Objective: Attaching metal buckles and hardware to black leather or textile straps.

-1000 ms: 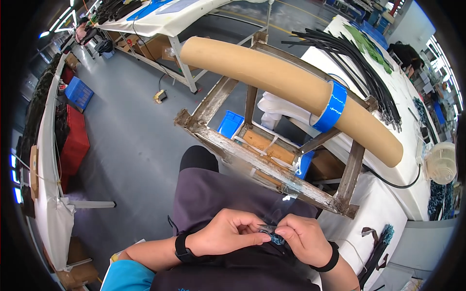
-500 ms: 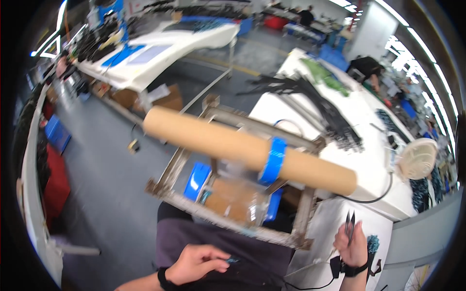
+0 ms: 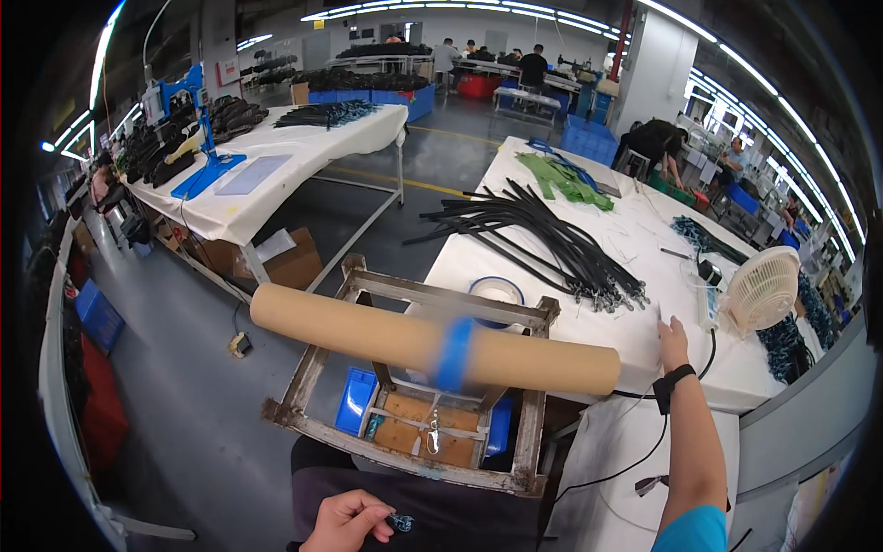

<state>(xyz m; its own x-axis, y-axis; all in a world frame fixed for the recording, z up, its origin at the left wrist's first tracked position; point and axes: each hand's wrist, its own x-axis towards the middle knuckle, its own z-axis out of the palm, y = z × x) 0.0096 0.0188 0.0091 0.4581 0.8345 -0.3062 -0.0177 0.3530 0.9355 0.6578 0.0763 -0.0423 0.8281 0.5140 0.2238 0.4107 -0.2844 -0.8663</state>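
Note:
My left hand [image 3: 348, 522] is at the lower edge, in front of my dark-clothed lap. Its thumb and fingers pinch a small piece of teal-and-black patterned cord [image 3: 399, 523]. My right hand [image 3: 674, 342] reaches out over the white worktable at the right, with a dark band on the wrist. Its fingers are closed round the thread snips [image 3: 659, 314], of which only a thin, blurred tip shows. To the left of this hand lies a bundle of black straps [image 3: 552, 244] with metal clips at the near ends.
A brown cardboard tube [image 3: 368, 329] with a blue band lies across a worn metal frame [image 3: 313, 377]. A roll of tape [image 3: 497, 291], green straps [image 3: 563, 179], a power strip [image 3: 707, 304] and a cream basket [image 3: 762, 290] are on the worktable. Black cable [image 3: 644, 457] hangs below.
My right hand has moved forward over the worktable, taking the snips with it. My left hand still pinches the patterned cord, now lower in view. The view has tilted up.

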